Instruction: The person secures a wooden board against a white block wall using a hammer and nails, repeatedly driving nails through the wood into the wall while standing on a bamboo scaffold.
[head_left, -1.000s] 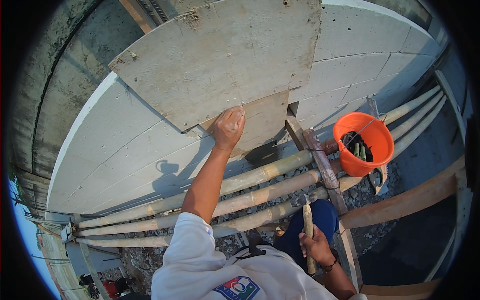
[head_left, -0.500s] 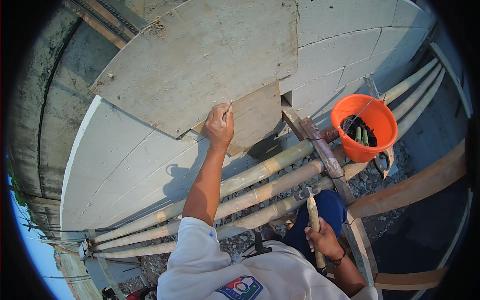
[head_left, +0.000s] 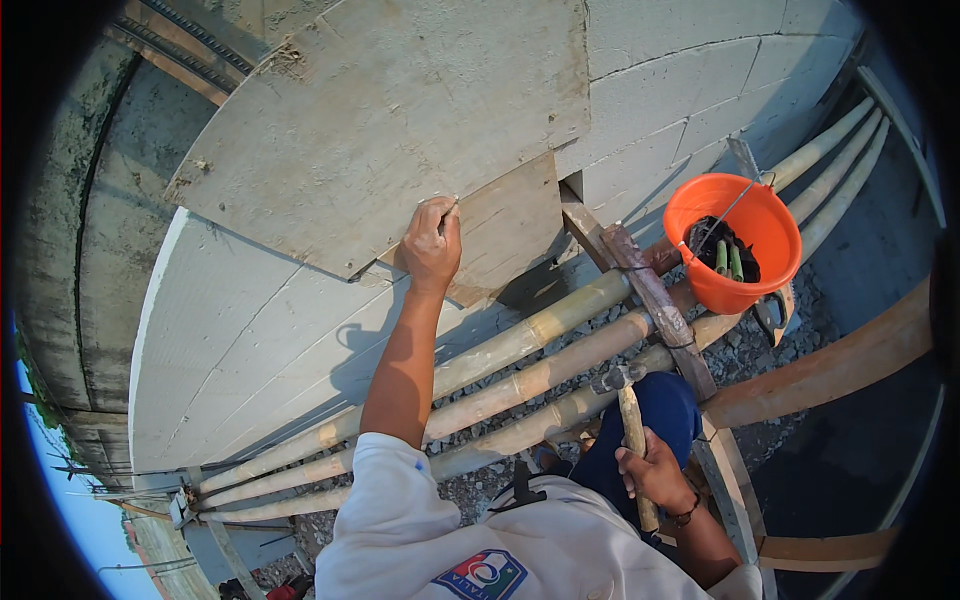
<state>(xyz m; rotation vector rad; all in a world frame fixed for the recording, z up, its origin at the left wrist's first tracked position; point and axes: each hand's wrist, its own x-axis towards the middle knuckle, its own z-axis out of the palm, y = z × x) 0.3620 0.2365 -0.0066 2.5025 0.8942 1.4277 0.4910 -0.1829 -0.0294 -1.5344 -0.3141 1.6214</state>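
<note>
My left hand (head_left: 432, 245) is closed in a pinch against the lower edge of a large grey board (head_left: 420, 110). A short, thin nail (head_left: 455, 202) sticks out by its thumb and forefinger. Beneath that edge sits a smaller brownish panel (head_left: 510, 220), just right of the hand. My right hand (head_left: 655, 470) grips the wooden handle of a hammer (head_left: 632, 420) low at my right side. The hammer's metal head points up and away from me, apart from the board.
Bamboo poles (head_left: 520, 345) run across in front of me, crossed by a wooden beam (head_left: 655, 300). An orange bucket (head_left: 690, 265) with dark contents and green-handled items hangs or rests by the poles at right. White blocks (head_left: 240, 330) form the wall; gravel (head_left: 740, 350) lies below.
The whole view has shifted slightly. My left hand stays at the board's edge, and my right hand still holds the hammer low.
</note>
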